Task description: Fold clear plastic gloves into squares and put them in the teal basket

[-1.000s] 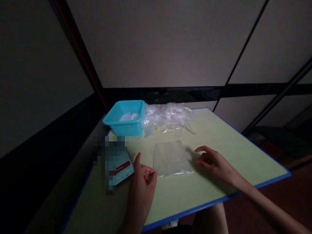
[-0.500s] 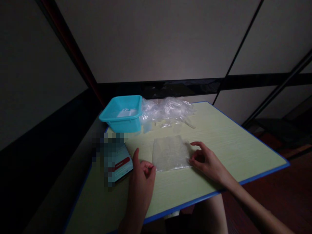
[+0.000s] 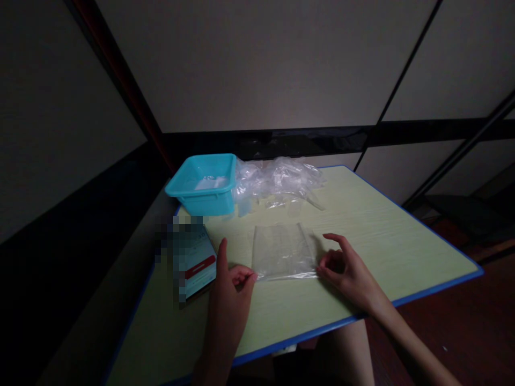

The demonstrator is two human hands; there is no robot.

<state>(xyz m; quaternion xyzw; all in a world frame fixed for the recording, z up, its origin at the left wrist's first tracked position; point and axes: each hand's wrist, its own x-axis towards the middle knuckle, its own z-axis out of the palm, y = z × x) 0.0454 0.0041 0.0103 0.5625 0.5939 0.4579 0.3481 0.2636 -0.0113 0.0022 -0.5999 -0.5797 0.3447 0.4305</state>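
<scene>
A clear plastic bag [image 3: 282, 252] lies flat on the light yellow-green table, its near edge shiny and pulled straight. My left hand [image 3: 235, 287] pinches the bag's near left corner between thumb and fingers, with one digit pointing up. At the near right corner, my right hand [image 3: 341, 268] pinches the bag with its fingertips, the index finger raised and curved above.
A turquoise basin [image 3: 209, 203] with pale, clear items inside stands at the table's back left. Beside it lies a heap of crumpled clear plastic bags [image 3: 281, 179]. A lit screen device [image 3: 197, 262], partly pixelated, lies left of my left hand. The table [image 3: 386, 241] has a blue edge.
The bag's near edge looks straighter and more folded, and my right hand has shifted slightly right. The camera view has moved a little. Both hands still pinch the corners.
</scene>
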